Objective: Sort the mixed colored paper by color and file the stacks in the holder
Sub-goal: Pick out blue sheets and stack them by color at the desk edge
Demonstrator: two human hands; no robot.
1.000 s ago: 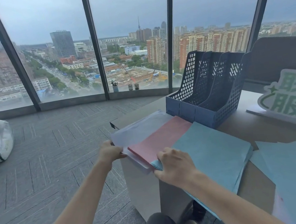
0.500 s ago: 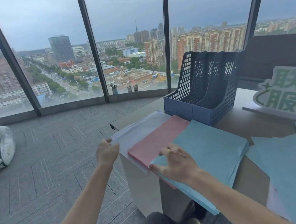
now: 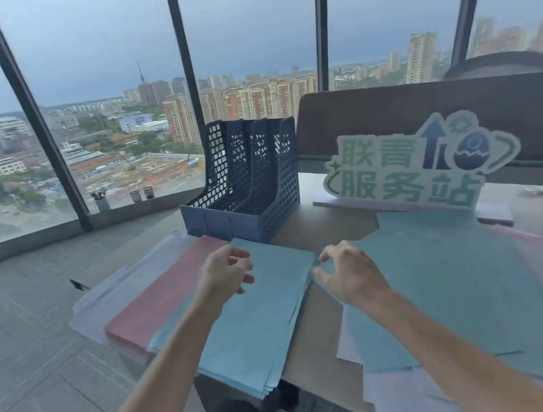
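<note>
A: Both hands over the desk [image 3: 317,331] now. The left hand [image 3: 224,274] hovers above the blue stack [image 3: 260,314], fingers loosely curled, nothing between them.

B: And the right hand [image 3: 348,273]?

A: Just off that stack's far right corner, thumb and fingers bent toward the paper edge. Whether it actually pinches a sheet, I cannot tell; the frame is blurred there.

B: Where do the sorted piles sit?

A: The blue stack overlaps the pink stack [image 3: 168,295], which lies on a pale lavender stack [image 3: 128,280] at the desk's left end. The dark blue file holder [image 3: 250,188] stands upright just behind them, its slots showing no paper.

B: To the right?

A: A mixed pile [image 3: 464,287], blue sheets on top, pink and white edges peeking out, in front of a green-lettered sign [image 3: 410,166]
</note>
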